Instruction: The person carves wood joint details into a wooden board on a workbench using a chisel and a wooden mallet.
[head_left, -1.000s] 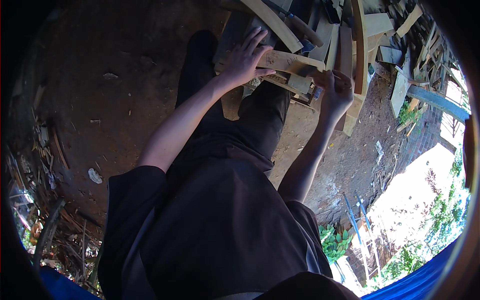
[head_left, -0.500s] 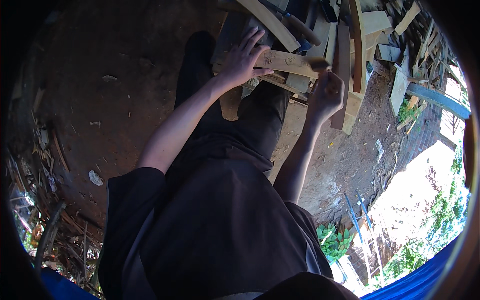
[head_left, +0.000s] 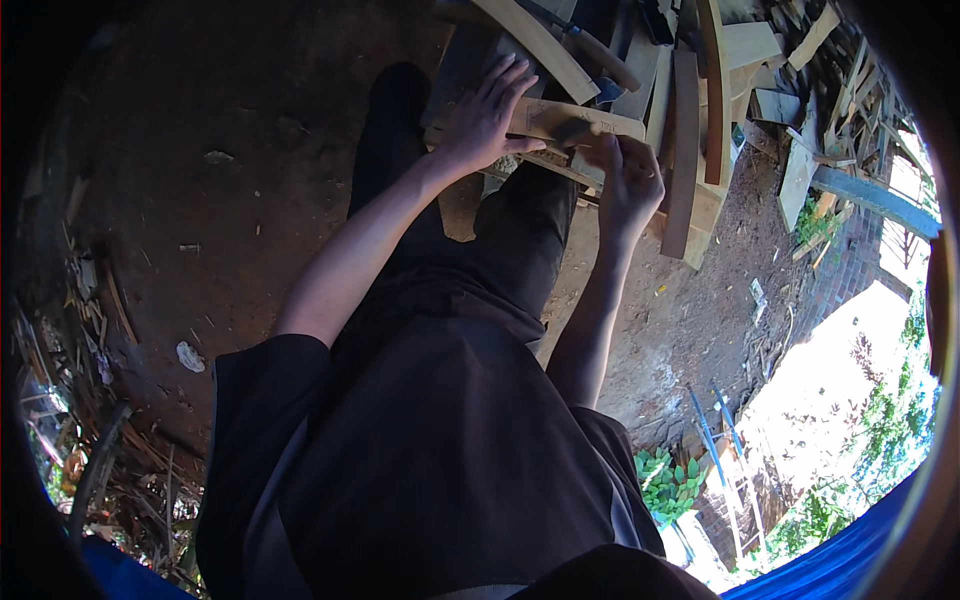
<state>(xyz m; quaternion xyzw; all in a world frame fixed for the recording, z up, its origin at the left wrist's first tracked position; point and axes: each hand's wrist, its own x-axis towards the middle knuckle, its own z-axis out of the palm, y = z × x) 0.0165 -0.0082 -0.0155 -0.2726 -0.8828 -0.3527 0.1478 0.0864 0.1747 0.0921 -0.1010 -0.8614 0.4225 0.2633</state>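
Note:
My left hand (head_left: 484, 125) rests with fingers spread on the left end of a pale wooden board (head_left: 622, 126) with handwritten marks, lying across the pile of timber at the top of the view. My right hand (head_left: 628, 180) is closed on a small tool (head_left: 569, 131), blurred, with a dark part, which is over the board just right of my left thumb; its exact kind I cannot make out. Beyond the board lie a long-handled tool (head_left: 607, 58) and a pale curved strip (head_left: 539, 45). Dark upright strips (head_left: 683, 150) stand right of my right hand.
My legs (head_left: 520, 230) are below the timber. Dirt floor (head_left: 210, 250) spreads at left, with wood scraps along both sides. A blue-grey beam (head_left: 870, 200) juts in at right. Near the lower right are blue rods (head_left: 710, 450), a leafy plant (head_left: 665, 485) and blue sheeting (head_left: 840, 540).
My right hand has moved left along the board, the small tool with it, from the board's right end toward my left hand. My left hand stays in about the same place.

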